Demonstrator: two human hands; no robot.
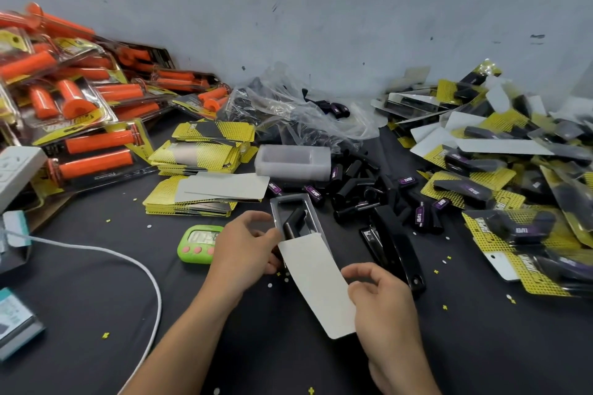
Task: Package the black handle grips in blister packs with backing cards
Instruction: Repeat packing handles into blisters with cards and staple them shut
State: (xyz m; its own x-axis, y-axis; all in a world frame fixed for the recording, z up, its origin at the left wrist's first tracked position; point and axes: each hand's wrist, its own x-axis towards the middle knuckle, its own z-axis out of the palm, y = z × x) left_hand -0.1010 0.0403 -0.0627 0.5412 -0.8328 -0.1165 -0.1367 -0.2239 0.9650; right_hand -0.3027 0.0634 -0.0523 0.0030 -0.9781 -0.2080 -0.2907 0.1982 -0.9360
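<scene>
Your left hand [244, 250] grips the clear pack [313, 218], black grip [293, 220] just past your fingers. Your right hand [382, 303] pinches the white card [316, 282].

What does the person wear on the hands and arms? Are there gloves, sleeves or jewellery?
Nothing is worn that shows. The left hand and the right hand have no gloves and no rings that I can see. The left forearm and the right forearm are uncovered: no sleeve enters the view, and neither wrist has a watch or bracelet.

Two hands [244, 250] [382, 295], one timer [200, 244], one stapler [398, 250]
</scene>
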